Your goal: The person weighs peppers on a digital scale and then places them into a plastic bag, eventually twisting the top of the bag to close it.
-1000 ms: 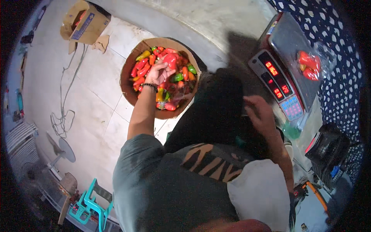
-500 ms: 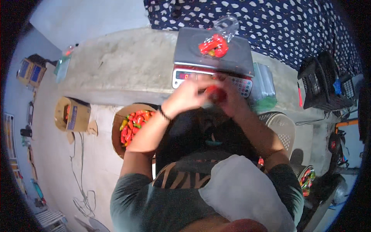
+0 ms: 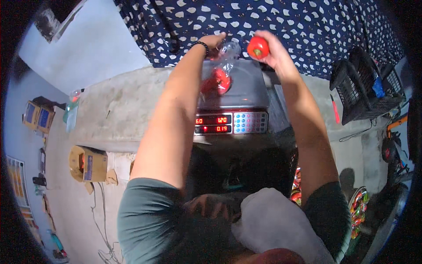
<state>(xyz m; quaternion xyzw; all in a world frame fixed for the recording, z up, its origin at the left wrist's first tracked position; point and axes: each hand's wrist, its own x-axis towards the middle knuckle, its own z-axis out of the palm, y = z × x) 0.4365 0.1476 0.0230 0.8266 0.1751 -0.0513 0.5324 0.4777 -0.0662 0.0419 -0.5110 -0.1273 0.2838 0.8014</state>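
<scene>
In my right hand (image 3: 275,50) is a red pepper (image 3: 258,47), its green stem toward me, raised beyond the right side of the scale's platform. My left hand (image 3: 213,42), with a dark bracelet on the wrist, grips the open top of a clear plastic bag (image 3: 229,50); its fingers are partly hidden. Red peppers (image 3: 220,82) lie in the lower part of the bag, which rests on the grey platform of a digital scale (image 3: 248,90). The scale's lit red display and keypad (image 3: 249,123) face me, and my left forearm covers their left end.
A black plastic crate (image 3: 362,97) and a red-handled knife (image 3: 335,110) are on the ledge (image 3: 118,105) at right. Clear bags (image 3: 281,105) lie beside the scale. A cardboard box (image 3: 88,163) stands at left. A container of mixed peppers (image 3: 359,211) is at lower right. Patterned dark cloth (image 3: 299,26) hangs behind.
Both hands have moved forward from in front of the scale. My left hand has taken hold of the bag's top, and my right hand has lifted the red pepper up beside it.
</scene>
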